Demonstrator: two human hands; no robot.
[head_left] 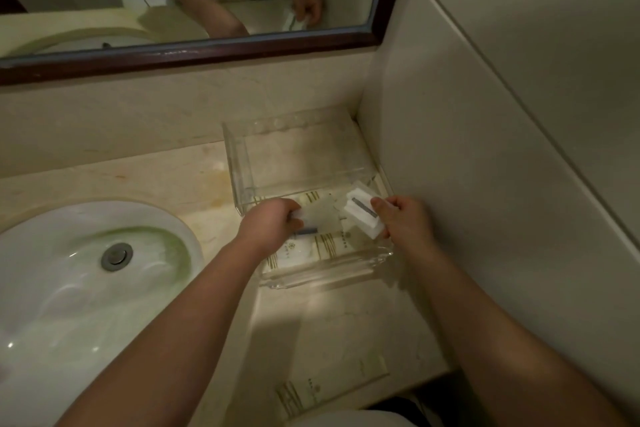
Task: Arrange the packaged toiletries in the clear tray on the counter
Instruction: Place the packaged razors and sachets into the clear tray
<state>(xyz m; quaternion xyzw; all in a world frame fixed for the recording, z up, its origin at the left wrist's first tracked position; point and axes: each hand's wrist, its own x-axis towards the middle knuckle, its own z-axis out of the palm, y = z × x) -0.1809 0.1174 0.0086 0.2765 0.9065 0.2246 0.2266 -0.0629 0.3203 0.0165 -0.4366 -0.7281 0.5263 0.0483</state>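
Clear tray [239,163]: rigid transparent plastic, rectangular, low straight walls, sitting in the far right corner of the table against the side wall. Rear half of the tray is bare; front half holds flat packets [322,246] printed with olive-gold stripes and small text, lying overlapped on the tray floor.

Right hand [403,222] is closed on a small white box [362,215], rectangular, matte, with a dark grey stripe on its top face; the box is tilted and held over the tray's front right part. Left hand [273,224] is closed on a second white packet [308,218] bearing a similar dark stripe, over the tray's front left part; its exact shape is blurred.

One more striped packet [301,395] lies flat on the table near the front edge, apart from the tray.

Table [166,177]: polished cream stone, veined, with a yellowish stain left of the tray. A white oval ceramic basin [62,281] with a metal drain is set into the left side. A dark wood-framed mirror [194,52] hangs above the backsplash; pale tiled wall at right.
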